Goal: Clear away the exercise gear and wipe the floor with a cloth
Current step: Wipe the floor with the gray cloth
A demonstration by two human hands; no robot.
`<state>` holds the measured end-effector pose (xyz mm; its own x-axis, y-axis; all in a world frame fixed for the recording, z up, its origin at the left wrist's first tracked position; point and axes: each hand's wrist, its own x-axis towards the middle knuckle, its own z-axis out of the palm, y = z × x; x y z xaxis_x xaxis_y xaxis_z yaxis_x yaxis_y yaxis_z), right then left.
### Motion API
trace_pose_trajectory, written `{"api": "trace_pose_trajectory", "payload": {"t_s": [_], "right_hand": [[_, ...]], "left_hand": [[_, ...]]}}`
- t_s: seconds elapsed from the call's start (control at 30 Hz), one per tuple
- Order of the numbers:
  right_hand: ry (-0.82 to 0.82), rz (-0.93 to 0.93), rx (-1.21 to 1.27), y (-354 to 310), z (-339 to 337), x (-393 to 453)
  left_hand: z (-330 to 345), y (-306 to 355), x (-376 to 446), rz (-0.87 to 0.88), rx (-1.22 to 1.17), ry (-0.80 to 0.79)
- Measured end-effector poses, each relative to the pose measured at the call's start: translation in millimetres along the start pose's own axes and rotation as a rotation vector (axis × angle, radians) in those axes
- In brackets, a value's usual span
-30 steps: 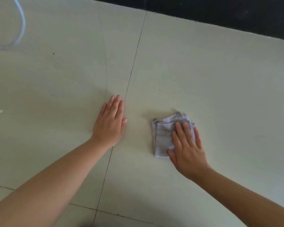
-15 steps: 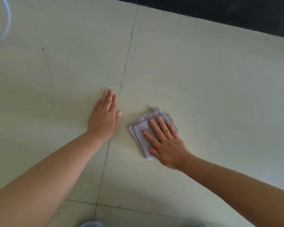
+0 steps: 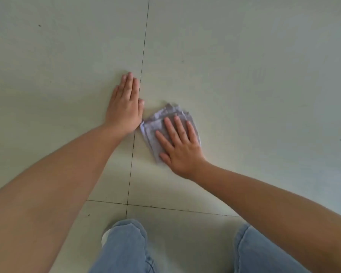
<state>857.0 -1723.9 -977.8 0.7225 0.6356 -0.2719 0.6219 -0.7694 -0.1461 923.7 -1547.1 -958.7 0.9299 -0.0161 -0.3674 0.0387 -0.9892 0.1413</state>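
Two hands (image 3: 126, 107) (image 3: 180, 147) flat, one folded cloth (image 3: 156, 125), tiled floor (image 3: 244, 75).

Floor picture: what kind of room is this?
Probably an indoor room with a tiled floor: pale tiles with a dark grout line. The right hand presses a folded cloth flat; nothing shows which room.

Head view, steeply down at floor (image 3: 244, 75)

**Pale tiled floor**

The floor (image 3: 244, 75) is pale tile with thin dark seams. A folded cloth (image 3: 161, 123) lies flat near centre. The left hand (image 3: 124, 107) rests flat just beside it at 10 o'clock.
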Motion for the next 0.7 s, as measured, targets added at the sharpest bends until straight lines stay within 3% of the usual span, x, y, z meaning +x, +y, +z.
{"api": "trace_pose_trajectory", "payload": {"t_s": [0.13, 0.23, 0.33, 0.43, 0.53, 0.6, 0.7], "right_hand": [[-0.001, -0.248, -0.064, -2, 32, -74], [-0.048, -0.236, -0.099, 40, 29, -107], [-0.066, 0.003, -0.066, 103, 19, -133], [-0.097, 0.391, 0.003, 146, -6, -120], [-0.071, 0.805, 0.178, 146, -26, -71], [-0.091, 0.831, 0.226, 137, -30, -51], [-0.036, 0.561, 0.122, 126, -15, -80]], "left_hand": [[0, 7, -2, -0.050, 0.020, 0.024], [4, 26, -10, -0.022, -0.032, 0.045], [18, 51, -21, 0.197, -0.020, 0.081], [22, 75, -22, 0.321, 0.041, 0.030], [17, 98, -13, 0.404, 0.104, 0.090], [9, 110, -1, 0.383, 0.102, 0.124], [-5, 124, 20, 0.349, 0.055, 0.123]]}}
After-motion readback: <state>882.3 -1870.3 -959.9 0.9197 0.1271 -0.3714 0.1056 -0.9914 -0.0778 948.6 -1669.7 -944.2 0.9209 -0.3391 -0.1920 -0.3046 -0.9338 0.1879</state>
